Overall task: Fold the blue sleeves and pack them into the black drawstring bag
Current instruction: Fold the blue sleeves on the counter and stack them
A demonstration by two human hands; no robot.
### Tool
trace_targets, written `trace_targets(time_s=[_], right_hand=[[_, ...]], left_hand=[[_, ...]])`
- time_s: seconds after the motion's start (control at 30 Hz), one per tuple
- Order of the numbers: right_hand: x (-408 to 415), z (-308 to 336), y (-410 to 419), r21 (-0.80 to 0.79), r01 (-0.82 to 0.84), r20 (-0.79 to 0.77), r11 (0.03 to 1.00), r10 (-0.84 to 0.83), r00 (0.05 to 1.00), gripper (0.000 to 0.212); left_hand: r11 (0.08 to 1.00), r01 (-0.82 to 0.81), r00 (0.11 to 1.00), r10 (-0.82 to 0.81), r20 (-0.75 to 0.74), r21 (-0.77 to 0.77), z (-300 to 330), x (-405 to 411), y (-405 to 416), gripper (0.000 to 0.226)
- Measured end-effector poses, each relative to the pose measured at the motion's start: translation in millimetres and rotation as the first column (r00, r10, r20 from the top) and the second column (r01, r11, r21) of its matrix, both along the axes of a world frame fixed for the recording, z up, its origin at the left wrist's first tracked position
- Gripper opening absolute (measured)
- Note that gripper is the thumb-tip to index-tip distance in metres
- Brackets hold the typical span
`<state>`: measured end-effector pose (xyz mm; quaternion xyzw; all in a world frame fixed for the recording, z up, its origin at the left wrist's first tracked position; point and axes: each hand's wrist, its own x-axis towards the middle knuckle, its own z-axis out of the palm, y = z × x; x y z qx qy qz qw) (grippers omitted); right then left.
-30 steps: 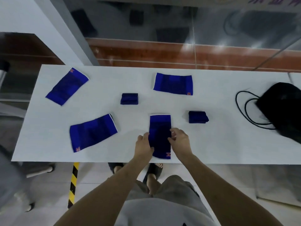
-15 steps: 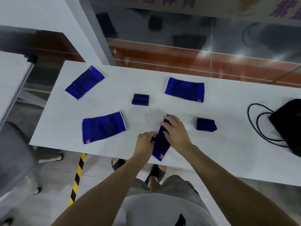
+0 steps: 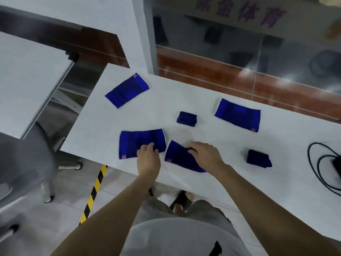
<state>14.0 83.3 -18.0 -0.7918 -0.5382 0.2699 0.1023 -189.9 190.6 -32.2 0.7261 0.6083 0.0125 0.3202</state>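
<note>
Presently the right hand (image 3: 204, 154) rests on a half-folded blue sleeve (image 3: 180, 157) at the near edge of the white worktop (image 3: 212, 137), fingers curled onto the cloth and gripping its upper fold; the left hand (image 3: 147, 157) lies on the near right corner of a flat sleeve (image 3: 136, 143) just to the left, fingers bent against it — a firm grip cannot be confirmed. Two folded bundles (image 3: 186, 118) (image 3: 258, 160) and two further flat sleeves (image 3: 127, 90) (image 3: 238, 115) lie apart on the worktop — the black drawstring bag (image 3: 337, 165) shows only at the right edge, its cord (image 3: 317, 163) looped beside it.

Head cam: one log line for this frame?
stage: folding | right hand: grips near sleeve | left hand: over flat sleeve, grip unclear | folded: two | flat: three | bag: none packed
</note>
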Motion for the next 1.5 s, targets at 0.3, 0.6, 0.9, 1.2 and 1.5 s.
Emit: trace_targets(time_s=[0.3, 0.6, 0.9, 1.2, 1.5], right_hand=[[-10, 13, 29, 0.115, 0.314, -0.196, 0.942, -0.289, 0.937, 0.011], [-35, 24, 61, 0.092, 0.651, -0.554, 0.753, -0.505, 0.662, 0.024], [-77, 9, 89, 0.032, 0.724, -0.628, 0.689, -0.55, 0.551, 0.013], [-108, -11, 127, -0.083, 0.721, -0.603, 0.688, -0.61, 0.513, 0.008], [-115, -30, 152, -0.161, 0.727, -0.576, 0.668, -0.661, 0.48, 0.012]], left_hand=[[0.905, 0.358, 0.862, -0.414, -0.291, -0.228, -24, -38, 33, 0.067], [0.543, 0.824, 0.495, -0.829, -0.259, -0.16, -31, -64, 114, 0.041], [0.907, 0.275, 0.938, -0.182, 0.294, -0.318, -1, -55, 124, 0.028], [0.684, -0.063, 0.77, 0.496, 0.4, -0.727, 3, -55, 103, 0.039], [0.649, -0.116, 0.758, 0.547, 0.356, -0.752, -7, -56, 118, 0.052]])
